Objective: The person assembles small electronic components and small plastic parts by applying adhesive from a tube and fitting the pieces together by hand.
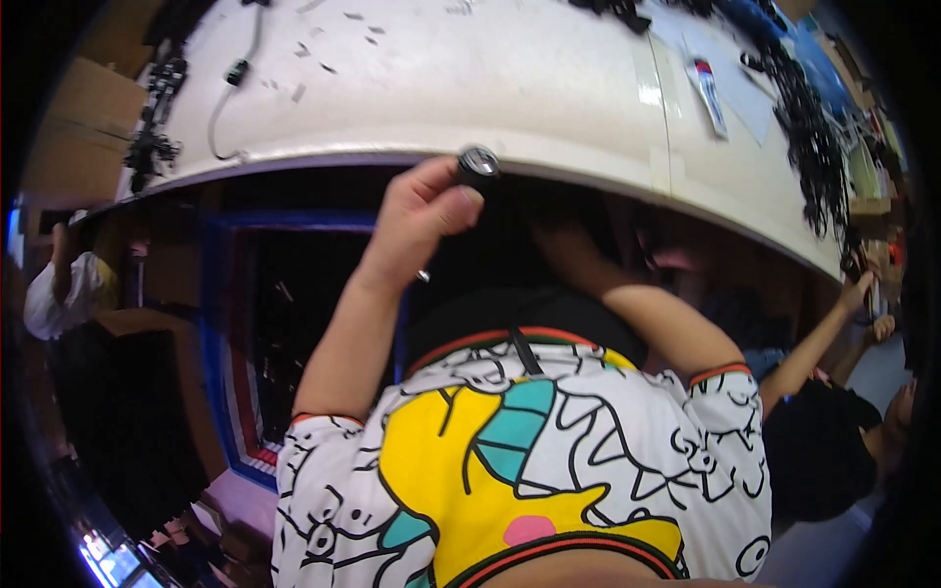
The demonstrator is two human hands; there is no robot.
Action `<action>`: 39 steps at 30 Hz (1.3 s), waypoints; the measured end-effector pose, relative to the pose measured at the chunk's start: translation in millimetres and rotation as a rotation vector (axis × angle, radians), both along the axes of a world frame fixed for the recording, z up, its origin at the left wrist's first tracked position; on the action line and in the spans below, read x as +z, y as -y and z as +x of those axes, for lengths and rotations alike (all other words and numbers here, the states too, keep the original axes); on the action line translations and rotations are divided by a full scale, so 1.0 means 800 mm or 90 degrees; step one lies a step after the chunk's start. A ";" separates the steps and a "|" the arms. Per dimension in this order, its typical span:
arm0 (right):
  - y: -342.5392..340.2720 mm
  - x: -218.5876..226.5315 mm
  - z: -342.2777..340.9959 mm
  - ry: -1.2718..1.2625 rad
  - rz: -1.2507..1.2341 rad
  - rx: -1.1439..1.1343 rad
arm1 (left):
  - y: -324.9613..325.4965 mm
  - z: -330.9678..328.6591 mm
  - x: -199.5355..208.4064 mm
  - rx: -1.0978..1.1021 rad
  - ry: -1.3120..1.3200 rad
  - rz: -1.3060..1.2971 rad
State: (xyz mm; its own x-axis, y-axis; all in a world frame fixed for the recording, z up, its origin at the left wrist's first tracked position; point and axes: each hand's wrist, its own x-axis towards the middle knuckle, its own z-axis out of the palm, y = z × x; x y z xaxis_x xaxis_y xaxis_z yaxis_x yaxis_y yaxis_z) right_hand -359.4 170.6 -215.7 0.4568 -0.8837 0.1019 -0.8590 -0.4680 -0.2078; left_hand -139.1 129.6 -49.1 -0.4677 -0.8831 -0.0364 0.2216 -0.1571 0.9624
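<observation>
At the near edge of a white worktable, my left hand is closed around a small black cylinder. Its round end faces up and looks shiny, like glass or polished metal; I cannot make out its exact kind. A small silvery bit shows beside my left wrist. My right hand reaches into the dark below the table edge, over my lap. Shadow hides its fingers and anything they may hold.
A thin black cable and dark scraps lie on the table's left. A white tube lies to the right, before a heap of black cables. A blue-framed crate stands below left. Other people sit on both sides.
</observation>
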 end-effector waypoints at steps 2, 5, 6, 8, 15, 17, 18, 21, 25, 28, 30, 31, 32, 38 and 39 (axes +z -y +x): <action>-0.009 0.006 -0.004 0.025 -0.070 0.001 | -0.004 -0.001 -0.003 -0.005 -0.010 -0.001; -0.016 0.033 -0.009 0.048 -0.052 0.006 | -0.003 0.002 -0.004 -0.014 -0.025 -0.001; -0.021 0.060 -0.009 0.004 0.077 0.008 | -0.003 0.004 -0.001 -0.015 -0.017 0.006; -0.032 0.159 -0.006 0.067 0.296 -0.028 | -0.001 0.009 0.001 0.005 -0.021 0.014; 0.018 0.155 -0.036 0.057 0.267 -0.076 | 0.011 0.002 -0.004 -0.035 -0.059 -0.054; 0.030 0.136 -0.040 -0.038 0.201 -0.078 | 0.014 0.001 -0.008 -0.042 -0.083 -0.059; 0.028 0.114 -0.044 -0.099 0.111 -0.066 | 0.015 0.002 -0.013 -0.040 -0.105 -0.048; 0.025 0.078 -0.064 -0.090 0.069 -0.075 | 0.016 0.006 -0.025 -0.035 -0.107 -0.016; 0.023 0.070 -0.065 -0.061 0.084 -0.058 | 0.012 0.009 -0.023 -0.038 -0.083 -0.018; 0.010 0.075 -0.038 -0.052 0.114 0.022 | 0.011 0.011 -0.019 -0.038 -0.047 -0.032; 0.005 0.055 -0.022 -0.044 0.139 0.080 | 0.009 0.012 -0.020 -0.035 -0.045 -0.030; 0.005 0.039 -0.016 -0.093 0.187 0.046 | 0.010 0.009 -0.021 -0.038 -0.078 -0.020; 0.004 0.025 -0.012 -0.142 0.235 0.012 | 0.011 0.007 -0.021 -0.042 -0.111 -0.010; 0.007 -0.002 -0.001 -0.197 0.164 0.149 | 0.011 0.008 -0.021 -0.019 -0.087 -0.008; 0.007 0.004 -0.002 -0.200 0.156 0.149 | 0.010 0.008 -0.019 -0.019 -0.088 -0.015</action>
State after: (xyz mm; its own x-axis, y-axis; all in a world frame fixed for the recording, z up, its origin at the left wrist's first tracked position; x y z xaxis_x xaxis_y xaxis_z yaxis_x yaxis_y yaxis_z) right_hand -360.6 165.3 -212.3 0.6215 -0.7343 -0.2730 -0.7756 -0.6257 -0.0828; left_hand -132.4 121.4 -64.1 -0.4924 -0.8689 0.0514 0.3483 -0.1426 0.9265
